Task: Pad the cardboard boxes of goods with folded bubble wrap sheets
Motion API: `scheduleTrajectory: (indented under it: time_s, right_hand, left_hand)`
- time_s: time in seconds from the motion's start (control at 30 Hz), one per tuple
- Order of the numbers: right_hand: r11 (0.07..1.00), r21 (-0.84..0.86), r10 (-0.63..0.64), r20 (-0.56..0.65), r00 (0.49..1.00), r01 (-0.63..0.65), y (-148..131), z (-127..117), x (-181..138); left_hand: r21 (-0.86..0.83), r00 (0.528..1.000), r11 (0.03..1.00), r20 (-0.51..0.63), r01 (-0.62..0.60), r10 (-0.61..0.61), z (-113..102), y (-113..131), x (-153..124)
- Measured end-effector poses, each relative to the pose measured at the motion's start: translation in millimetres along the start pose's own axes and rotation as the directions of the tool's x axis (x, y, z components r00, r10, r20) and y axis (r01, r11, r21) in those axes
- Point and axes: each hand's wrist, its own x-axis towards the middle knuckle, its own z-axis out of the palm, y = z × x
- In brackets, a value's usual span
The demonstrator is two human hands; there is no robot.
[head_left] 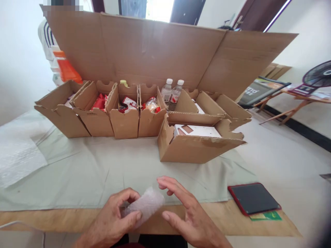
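Observation:
My left hand [116,215] grips a small bundle of bubble wrap [148,206] near the table's front edge, thumb on the near side and fingers round the back. What the wrap contains, if anything, cannot be made out. To the right of the bundle, my right hand [183,210] has its fingers and thumb spread apart and holds nothing. Its fingertips are close to the wrap's right end but appear apart from it. Beyond my hands, a cardboard box [188,150] holds a white carton [198,131].
Several open cardboard bins [125,127] line the back, with packets inside. Two clear bottles [176,91] stand behind them, before a tall cardboard panel [160,51]. A bubble wrap sheet [20,158] lies left; a red-framed tablet [254,198] lies right. A person stands back left.

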Motion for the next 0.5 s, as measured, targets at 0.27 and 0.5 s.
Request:
scheduleTrajectory:
  time_s: [0.27,0.5]
  right_hand:
    - [0.971,-0.024,-0.232,0.129,0.964,0.237,-14.0,-28.3,-2.5]
    - [0.911,-0.272,-0.286,0.129,0.950,0.311,-26.3,-64.8,5.6]
  left_hand:
    - [-0.547,0.882,0.744,0.455,0.384,-0.121,32.3,-6.2,23.7]
    - [-0.475,0.841,0.755,0.510,0.452,-0.182,55.4,-9.3,49.7]
